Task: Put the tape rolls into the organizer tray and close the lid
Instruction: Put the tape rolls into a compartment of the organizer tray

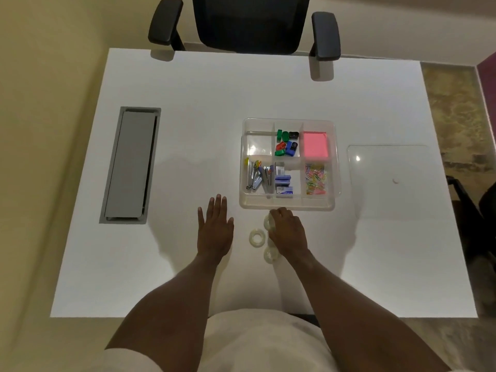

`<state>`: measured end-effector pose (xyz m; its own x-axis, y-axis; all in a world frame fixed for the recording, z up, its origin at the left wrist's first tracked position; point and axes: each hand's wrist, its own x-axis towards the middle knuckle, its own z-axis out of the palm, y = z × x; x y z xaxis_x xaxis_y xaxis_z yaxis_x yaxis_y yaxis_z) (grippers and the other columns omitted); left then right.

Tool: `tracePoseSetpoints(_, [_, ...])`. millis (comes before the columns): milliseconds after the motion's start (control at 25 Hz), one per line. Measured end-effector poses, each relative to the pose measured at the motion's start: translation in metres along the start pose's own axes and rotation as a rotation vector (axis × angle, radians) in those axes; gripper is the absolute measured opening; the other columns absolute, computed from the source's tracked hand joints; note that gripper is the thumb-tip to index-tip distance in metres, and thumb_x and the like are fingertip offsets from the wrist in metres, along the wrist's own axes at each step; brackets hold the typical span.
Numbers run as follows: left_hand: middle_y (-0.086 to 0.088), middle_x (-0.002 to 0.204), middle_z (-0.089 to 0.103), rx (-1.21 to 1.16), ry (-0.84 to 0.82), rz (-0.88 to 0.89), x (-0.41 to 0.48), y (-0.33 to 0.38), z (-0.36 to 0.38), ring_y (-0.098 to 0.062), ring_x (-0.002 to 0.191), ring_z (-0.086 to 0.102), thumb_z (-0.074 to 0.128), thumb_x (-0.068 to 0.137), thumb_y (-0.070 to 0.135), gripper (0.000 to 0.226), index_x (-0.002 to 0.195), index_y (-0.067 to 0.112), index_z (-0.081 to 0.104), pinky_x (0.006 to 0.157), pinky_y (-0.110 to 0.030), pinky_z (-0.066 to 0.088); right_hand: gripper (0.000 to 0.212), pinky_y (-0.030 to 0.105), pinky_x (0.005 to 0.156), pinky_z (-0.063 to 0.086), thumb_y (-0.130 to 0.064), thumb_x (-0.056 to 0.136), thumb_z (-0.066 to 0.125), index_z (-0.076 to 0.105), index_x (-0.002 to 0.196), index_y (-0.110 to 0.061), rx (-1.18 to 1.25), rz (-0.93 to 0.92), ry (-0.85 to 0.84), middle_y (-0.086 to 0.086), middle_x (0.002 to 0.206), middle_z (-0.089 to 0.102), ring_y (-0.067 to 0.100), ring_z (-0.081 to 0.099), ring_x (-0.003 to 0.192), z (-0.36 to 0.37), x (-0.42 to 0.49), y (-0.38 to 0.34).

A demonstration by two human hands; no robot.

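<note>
1. Left hand (214, 232) flat on the white table (188, 89), fingers spread and holding nothing, left of the tape rolls
2. Right hand (288, 232) curled over the farthest tape roll (268, 220), fingertips pinching it, just short of the organizer tray (288, 205)
3. Second tape roll (258, 238) lying flat between the two hands; third tape roll (271, 255) partly hidden under the right wrist
4. Tray uncovered: top-left compartment (257, 146) empty, others holding sharpeners (287, 143), pink notes (315, 145), staplers (259, 175), staple boxes (283, 181), paper clips (316, 179)
5. Clear lid (389, 181) flat on the table, right of the tray, apart from it
6. Grey cable hatch (130, 165) set into the table far left; black chair (249, 22) beyond the far edge
</note>
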<state>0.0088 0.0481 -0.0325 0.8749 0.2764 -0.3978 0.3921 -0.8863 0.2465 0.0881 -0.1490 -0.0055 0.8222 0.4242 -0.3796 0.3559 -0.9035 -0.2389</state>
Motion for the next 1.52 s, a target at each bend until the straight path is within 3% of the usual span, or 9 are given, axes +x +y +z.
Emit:
tracePoseSetpoints(240, [-0.003,0.176,-0.007,-0.033,-0.063,0.041,0.028,-0.004,-0.008,-0.023,0.164,-0.008,0.027,0.112,0.037,0.065,0.167,0.018,-0.001,0.133,-0.052,0.002,0.059,0.035,0.097,0.052,-0.043,0.087,0.072,0.058,0.134,-0.012,0.093,-0.041,0.187,0.008,0.128,0.063,0.025,0.061,0.111,0.001,-0.004,0.000])
tracePoseSetpoints(400, [0.000,0.175,-0.014,-0.044,-0.087,0.041,0.031,-0.006,-0.005,-0.019,0.163,-0.014,0.027,0.111,0.043,0.068,0.167,0.021,-0.007,0.133,-0.050,0.000,0.059,0.033,0.093,0.055,-0.044,0.081,0.078,0.059,0.128,-0.015,0.196,-0.110,0.342,0.005,0.121,0.066,0.021,0.062,0.107,-0.017,0.024,-0.009])
tracePoseSetpoints(640, [0.002,0.175,-0.015,-0.059,-0.048,0.046,0.031,-0.011,0.003,-0.018,0.162,-0.016,0.027,0.111,0.045,0.069,0.166,0.023,-0.008,0.133,-0.049,-0.002,0.051,0.032,0.091,0.051,-0.035,0.085,0.076,0.056,0.127,-0.014,0.206,-0.116,0.435,0.007,0.122,0.061,0.021,0.058,0.107,-0.071,0.109,-0.029])
tracePoseSetpoints(800, [0.004,0.173,-0.020,-0.054,-0.044,0.041,0.035,-0.015,0.009,-0.017,0.161,-0.019,0.024,0.110,0.049,0.070,0.166,0.025,-0.011,0.133,-0.049,-0.001,0.046,0.040,0.093,0.054,-0.021,0.085,0.078,0.059,0.124,-0.006,0.218,-0.050,0.391,0.013,0.121,0.061,0.029,0.060,0.110,-0.094,0.165,-0.038])
tracePoseSetpoints(960, [0.006,0.173,-0.020,-0.043,-0.023,0.044,0.037,-0.020,0.017,-0.016,0.161,-0.019,0.024,0.110,0.051,0.071,0.165,0.026,-0.012,0.134,-0.049,0.001,0.042,0.038,0.092,0.048,-0.013,0.089,0.071,0.057,0.127,-0.005,0.125,-0.019,0.206,0.013,0.123,0.060,0.029,0.056,0.115,-0.094,0.210,-0.040])
tracePoseSetpoints(1160, [0.008,0.173,-0.021,-0.030,-0.004,0.054,0.039,-0.022,0.026,-0.014,0.161,-0.019,0.020,0.109,0.055,0.071,0.165,0.028,-0.014,0.134,-0.048,0.000,0.037,0.040,0.094,0.049,-0.004,0.091,0.064,0.056,0.127,-0.005,0.023,-0.005,0.114,0.014,0.123,0.062,0.031,0.058,0.116,-0.089,0.243,-0.041])
tracePoseSetpoints(1400, [0.010,0.171,-0.026,-0.032,-0.018,0.048,0.037,-0.021,0.025,-0.015,0.160,-0.021,0.019,0.108,0.057,0.072,0.162,0.031,-0.020,0.133,-0.046,-0.006,0.036,0.040,0.091,0.052,-0.003,0.092,0.064,0.056,0.128,-0.005,0.018,-0.019,0.107,0.015,0.123,0.062,0.032,0.059,0.114,-0.083,0.246,-0.039])
tracePoseSetpoints(1520, [0.008,0.170,-0.029,0.003,-0.037,0.041,0.036,-0.018,0.021,-0.017,0.159,-0.024,0.019,0.109,0.056,0.072,0.160,0.030,-0.024,0.133,-0.047,-0.005,0.033,0.038,0.086,0.048,-0.002,0.089,0.066,0.059,0.121,-0.003,0.042,-0.037,0.186,0.015,0.118,0.062,0.031,0.059,0.108,-0.086,0.231,-0.035])
